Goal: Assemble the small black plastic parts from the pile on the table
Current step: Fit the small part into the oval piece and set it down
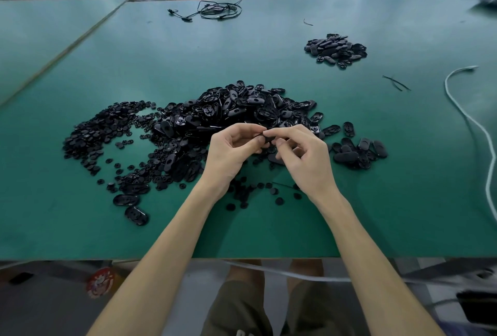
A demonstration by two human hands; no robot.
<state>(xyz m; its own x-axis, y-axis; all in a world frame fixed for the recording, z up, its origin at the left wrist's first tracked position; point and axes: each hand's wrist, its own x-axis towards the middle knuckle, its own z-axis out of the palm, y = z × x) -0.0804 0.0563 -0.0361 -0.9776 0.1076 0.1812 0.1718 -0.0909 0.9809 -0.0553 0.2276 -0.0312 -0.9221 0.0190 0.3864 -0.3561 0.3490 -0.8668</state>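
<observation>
Black plastic part [265,139] sits at frame centre, pinched between curled fingers [248,129] of left hand [230,154] and right hand [305,159], just below the pile [228,112]; judged light, stiff, slippery, so grip by edges.

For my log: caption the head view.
Left hand and right hand pinch a black part over the pile on a green table.

A small part [266,140] sits between the fingers [250,131] of both hands, above the table [349,214]. The main pile of oval shells [242,108] lies just behind them. A spread of round pieces [107,131] lies left and a loose cluster of shells [357,151] right. A smaller heap [336,49] sits well behind and right, and a coiled cable [219,10] farthest back.
</observation>
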